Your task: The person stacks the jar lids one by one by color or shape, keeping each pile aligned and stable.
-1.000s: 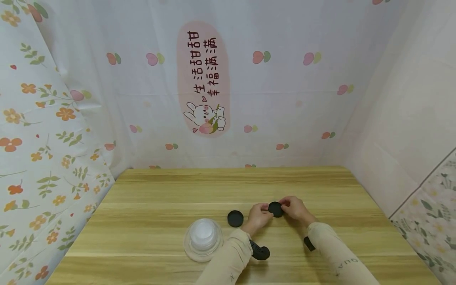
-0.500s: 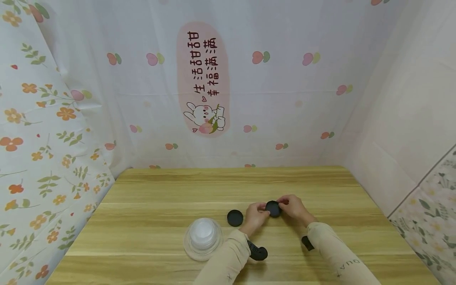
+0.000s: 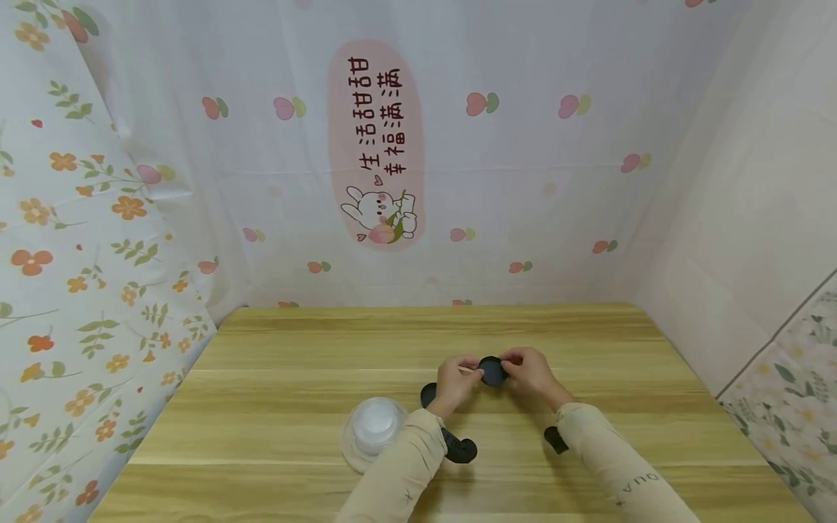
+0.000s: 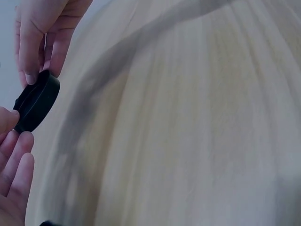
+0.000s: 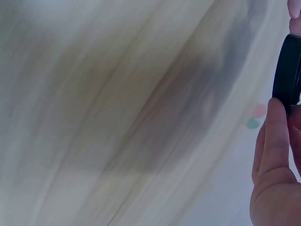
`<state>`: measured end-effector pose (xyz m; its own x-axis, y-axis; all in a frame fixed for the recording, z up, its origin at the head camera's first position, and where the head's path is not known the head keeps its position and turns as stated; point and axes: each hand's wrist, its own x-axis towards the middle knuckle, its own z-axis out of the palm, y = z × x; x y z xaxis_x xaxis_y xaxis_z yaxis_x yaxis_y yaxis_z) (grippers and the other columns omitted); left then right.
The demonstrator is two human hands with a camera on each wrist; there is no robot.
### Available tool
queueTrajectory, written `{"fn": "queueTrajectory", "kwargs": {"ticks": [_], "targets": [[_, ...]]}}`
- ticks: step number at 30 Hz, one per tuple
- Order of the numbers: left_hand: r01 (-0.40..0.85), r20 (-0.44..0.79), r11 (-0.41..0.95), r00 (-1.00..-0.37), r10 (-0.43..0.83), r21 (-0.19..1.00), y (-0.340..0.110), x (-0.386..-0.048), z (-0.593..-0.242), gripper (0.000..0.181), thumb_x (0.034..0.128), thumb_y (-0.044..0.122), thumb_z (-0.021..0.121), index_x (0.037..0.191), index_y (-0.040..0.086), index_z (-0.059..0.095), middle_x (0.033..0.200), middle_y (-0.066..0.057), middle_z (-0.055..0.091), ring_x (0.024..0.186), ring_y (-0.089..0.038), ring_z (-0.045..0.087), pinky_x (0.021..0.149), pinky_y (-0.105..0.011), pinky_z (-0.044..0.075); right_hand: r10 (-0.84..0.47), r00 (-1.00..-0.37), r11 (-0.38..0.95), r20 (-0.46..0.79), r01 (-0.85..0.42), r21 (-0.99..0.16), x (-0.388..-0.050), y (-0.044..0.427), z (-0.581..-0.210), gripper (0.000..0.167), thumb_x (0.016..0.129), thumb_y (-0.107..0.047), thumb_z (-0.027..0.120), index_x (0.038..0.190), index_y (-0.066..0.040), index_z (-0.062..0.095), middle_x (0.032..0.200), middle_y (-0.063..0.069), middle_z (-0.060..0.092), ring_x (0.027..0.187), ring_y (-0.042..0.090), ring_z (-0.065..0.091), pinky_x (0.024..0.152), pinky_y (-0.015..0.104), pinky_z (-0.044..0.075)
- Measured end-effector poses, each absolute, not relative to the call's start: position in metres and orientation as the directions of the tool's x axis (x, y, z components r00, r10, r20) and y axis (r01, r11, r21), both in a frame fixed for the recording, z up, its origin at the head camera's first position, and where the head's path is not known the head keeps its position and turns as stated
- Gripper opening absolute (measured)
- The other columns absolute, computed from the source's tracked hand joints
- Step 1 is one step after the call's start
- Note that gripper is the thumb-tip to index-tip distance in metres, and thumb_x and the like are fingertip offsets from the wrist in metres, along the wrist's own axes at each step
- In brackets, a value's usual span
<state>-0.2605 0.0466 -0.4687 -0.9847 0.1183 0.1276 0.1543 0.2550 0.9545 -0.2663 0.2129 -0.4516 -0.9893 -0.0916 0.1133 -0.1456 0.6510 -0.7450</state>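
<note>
Both hands hold a black, round, shallow lid (image 3: 492, 371) above the table, tilted so that its hollow side shows in the head view. My left hand (image 3: 453, 383) pinches its left edge between thumb and fingers. On the opposite edge, my right hand (image 3: 531, 376) pinches it likewise. From the left wrist, the lid (image 4: 38, 101) appears nearly edge-on, with its raised rim visible. A second black round lid (image 3: 428, 394) lies on the table, partly hidden behind the left hand. Left of the left forearm sits a clear plastic, dome-shaped piece (image 3: 375, 428) on a wide round base.
The wood-grain table (image 3: 314, 349) reaches back to a patterned cloth wall (image 3: 510, 196). Floral cloth (image 3: 98, 290) hangs along the left side. A black wrist device (image 3: 461, 449) sticks out under the left forearm, another black piece (image 3: 556, 440) beside the right sleeve.
Both hands have carried the lid a little left and away from the body, and its hollow side has tipped further into view. The left hand now partly covers the second lid.
</note>
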Motion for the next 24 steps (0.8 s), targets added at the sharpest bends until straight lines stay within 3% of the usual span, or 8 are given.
{"fn": "queueTrajectory", "kwargs": {"ticks": [14, 24], "targets": [[0.140, 0.117, 0.427, -0.990, 0.079, 0.893, 0.009, -0.272, -0.458, 0.007, 0.0743, 0.010, 0.069, 0.081, 0.006, 0.069, 0.072, 0.000, 0.063, 0.060, -0.009, 0.057, 0.054, -0.021, 0.044, -0.160, -0.977, 0.571, 0.141, -0.208, -0.794, -0.269, 0.180, -0.448, 0.013, 0.081, 0.000, 0.058, 0.091, 0.006, 0.064, 0.083, 0.013, 0.063, 0.076, 0.024, 0.059, 0.065, 0.033, 0.049], [0.226, 0.133, 0.447, -0.964, 0.229, 0.866, -0.023, -0.273, -0.454, 0.005, 0.0739, -0.004, 0.064, 0.079, -0.004, 0.065, 0.066, -0.010, 0.063, 0.053, -0.017, 0.060, 0.048, -0.021, 0.046, -0.213, -0.969, 0.513, 0.123, -0.219, -0.830, -0.265, 0.153, -0.455, 0.012, 0.079, 0.007, 0.057, 0.090, 0.009, 0.062, 0.079, 0.013, 0.062, 0.071, 0.021, 0.058, 0.060, 0.028, 0.049]]}}
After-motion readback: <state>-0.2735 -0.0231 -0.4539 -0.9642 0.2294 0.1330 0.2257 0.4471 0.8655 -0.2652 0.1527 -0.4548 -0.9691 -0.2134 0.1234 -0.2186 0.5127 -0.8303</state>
